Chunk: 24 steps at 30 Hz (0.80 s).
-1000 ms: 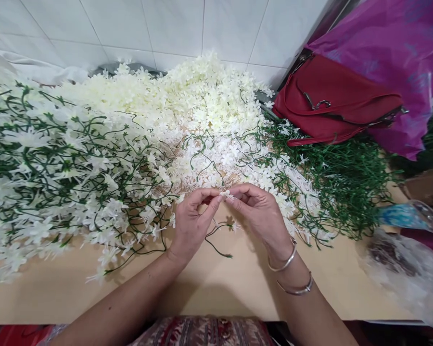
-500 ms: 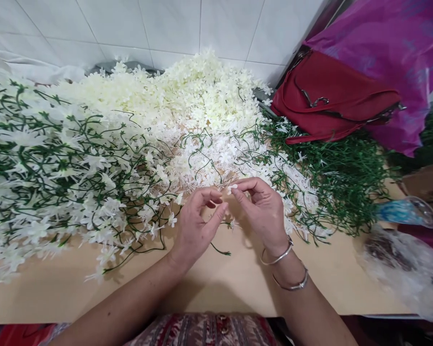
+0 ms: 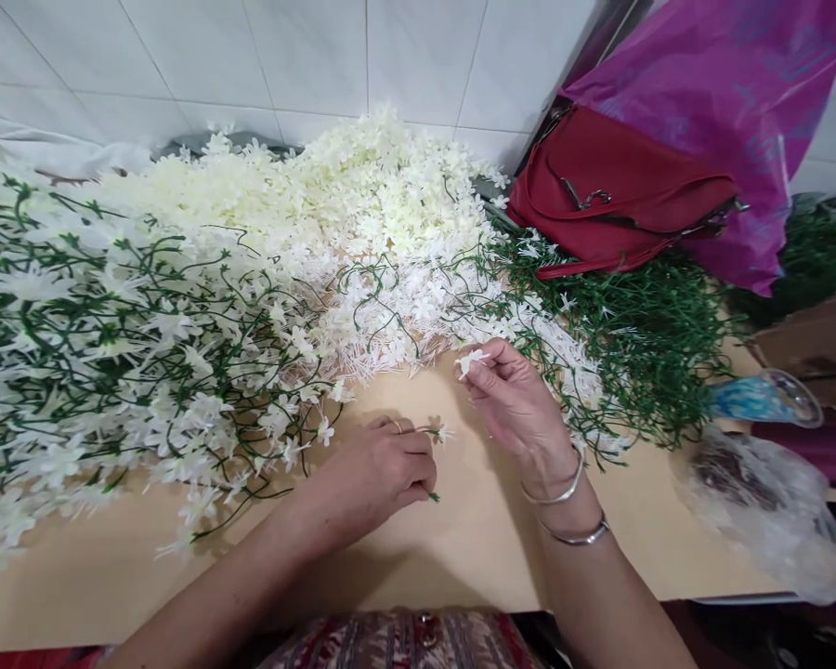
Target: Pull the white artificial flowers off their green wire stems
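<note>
Well, white blossom [image 3: 472,362] in right hand [image 3: 519,404]

From my remote feed I can read no text, label, brand, number or sign; the blue-printed purple plastic bag [image 3: 717,116] carries marks too blurred for me to make out as any lettering.

White petals [image 3: 171,325], 9 o'clock: matt, cloth-like. Bangles [image 3: 586,538], 5: smooth shiny metal. Handbag [image 3: 627,177], 2: smooth, leather-look, low sheen. Clear bag [image 3: 798,502], 4: glossy crinkled plastic.
</note>
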{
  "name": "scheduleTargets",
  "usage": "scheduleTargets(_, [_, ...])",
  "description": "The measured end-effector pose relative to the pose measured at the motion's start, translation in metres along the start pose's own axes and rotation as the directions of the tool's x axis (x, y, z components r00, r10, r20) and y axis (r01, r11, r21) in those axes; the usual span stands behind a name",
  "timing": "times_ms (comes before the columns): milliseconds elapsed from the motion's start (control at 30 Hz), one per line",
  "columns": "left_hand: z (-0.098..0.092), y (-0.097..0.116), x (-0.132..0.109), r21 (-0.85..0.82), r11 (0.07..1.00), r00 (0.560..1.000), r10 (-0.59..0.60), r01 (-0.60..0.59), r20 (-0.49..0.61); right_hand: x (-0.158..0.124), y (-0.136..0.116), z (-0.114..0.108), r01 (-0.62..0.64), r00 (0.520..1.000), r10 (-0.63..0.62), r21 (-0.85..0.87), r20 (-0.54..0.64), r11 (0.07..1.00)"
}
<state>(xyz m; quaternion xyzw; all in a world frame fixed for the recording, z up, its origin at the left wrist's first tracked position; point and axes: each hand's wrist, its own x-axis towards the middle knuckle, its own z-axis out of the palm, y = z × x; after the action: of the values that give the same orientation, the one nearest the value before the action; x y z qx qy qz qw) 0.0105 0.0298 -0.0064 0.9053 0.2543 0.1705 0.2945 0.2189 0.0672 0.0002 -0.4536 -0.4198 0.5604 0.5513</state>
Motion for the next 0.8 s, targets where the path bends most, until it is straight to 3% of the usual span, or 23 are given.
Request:
scheduleTargets(100, [0.001,0.000,0.001,-0.196,0.980,0.992,-0.063,0.041,-0.107,-0.001,-0.001,0.002,-0.044,0.999,0.042,0.048,0.034,0.998])
scheduleTargets(167, [0.003,-0.002,0.002,-0.400,0.913,0.960,-0.179,0.082,-0.213,-0.002,-0.001,0.003,-0.069,0.997,0.066,0.064,0.047,0.996])
scheduleTargets(300, [0.011,-0.009,0.005,-0.719,0.687,0.805,-0.484,0.107,-0.342,-0.004,-0.001,0.003,-0.092,0.995,0.089,0.060,0.048,0.994])
scheduleTargets(400, [0.013,-0.011,0.009,-0.802,0.594,0.723,-0.583,0.066,-0.371,-0.005,-0.002,0.005,-0.091,0.995,0.091,0.004,0.044,0.996])
scheduleTargets(533, [0.013,-0.011,0.011,-0.813,0.580,0.692,-0.607,0.050,-0.391,-0.006,-0.001,0.007,-0.156,0.980,0.159,-0.037,0.121,0.987])
scheduleTargets(800, [0.016,-0.012,0.010,-0.796,0.600,0.699,-0.603,0.079,-0.385,-0.007,0.002,0.010,-0.200,0.961,0.201,-0.022,0.190,0.980])
